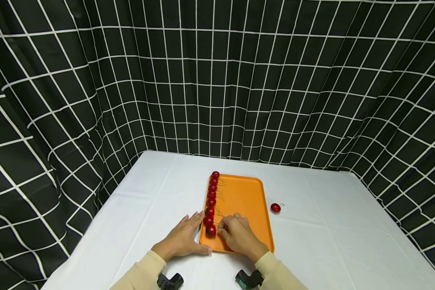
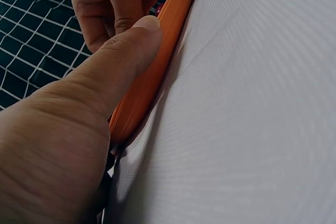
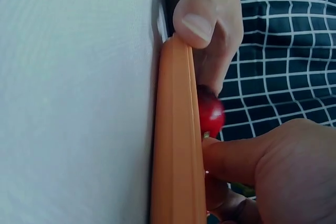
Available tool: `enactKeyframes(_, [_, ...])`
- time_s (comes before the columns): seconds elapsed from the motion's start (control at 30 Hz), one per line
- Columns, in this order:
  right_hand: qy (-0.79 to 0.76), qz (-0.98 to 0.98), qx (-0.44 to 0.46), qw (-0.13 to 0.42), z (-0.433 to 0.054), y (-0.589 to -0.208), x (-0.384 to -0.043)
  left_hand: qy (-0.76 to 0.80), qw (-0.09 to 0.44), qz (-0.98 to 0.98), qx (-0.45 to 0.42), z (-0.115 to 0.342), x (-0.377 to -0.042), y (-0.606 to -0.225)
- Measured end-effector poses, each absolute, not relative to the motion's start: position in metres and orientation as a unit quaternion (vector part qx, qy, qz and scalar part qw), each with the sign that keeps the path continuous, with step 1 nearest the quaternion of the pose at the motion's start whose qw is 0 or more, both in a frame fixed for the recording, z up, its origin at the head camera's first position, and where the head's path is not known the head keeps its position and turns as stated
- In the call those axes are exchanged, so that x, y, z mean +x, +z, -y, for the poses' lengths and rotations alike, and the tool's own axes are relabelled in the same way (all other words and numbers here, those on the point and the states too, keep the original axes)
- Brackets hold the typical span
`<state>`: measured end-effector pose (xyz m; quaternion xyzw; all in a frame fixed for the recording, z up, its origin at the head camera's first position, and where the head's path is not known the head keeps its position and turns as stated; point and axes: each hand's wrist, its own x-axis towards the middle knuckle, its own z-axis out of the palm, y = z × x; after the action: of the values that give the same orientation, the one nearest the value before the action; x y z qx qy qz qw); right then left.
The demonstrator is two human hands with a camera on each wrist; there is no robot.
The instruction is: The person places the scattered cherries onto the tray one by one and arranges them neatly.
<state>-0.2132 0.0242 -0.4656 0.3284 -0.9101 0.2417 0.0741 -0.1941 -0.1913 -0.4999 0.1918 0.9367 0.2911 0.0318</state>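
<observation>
An orange tray [image 1: 241, 197] lies on the white table, with several dark red cherries [image 1: 212, 194] in a row along its left edge, stems pointing right. At the near end of the row sits the closest cherry [image 1: 210, 230]. My right hand [image 1: 239, 235] is over the tray, thumb and forefinger pinching that cherry's stem, whose short green end shows at the thumb tip in the right wrist view. My left hand [image 1: 184, 238] lies at the tray's near left corner, fingers extended along the left side. Its thumb [image 2: 123, 51] touches the near rim.
A single cherry [image 1: 275, 208] with its stem lies on the white tablecloth [image 1: 330, 225] right of the tray. Black curtains with a white grid [image 1: 224, 80] hang behind the table and on both sides.
</observation>
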Motion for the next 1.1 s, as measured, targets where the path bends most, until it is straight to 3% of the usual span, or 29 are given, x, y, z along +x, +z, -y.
enactKeyframes(1.1, [0.313, 0.892, 0.321, 0.054, -0.0194, -0.4737, -0.2152, 0.294, 0.025, -0.935, 0.200, 0.1920, -0.1950, -0.5035])
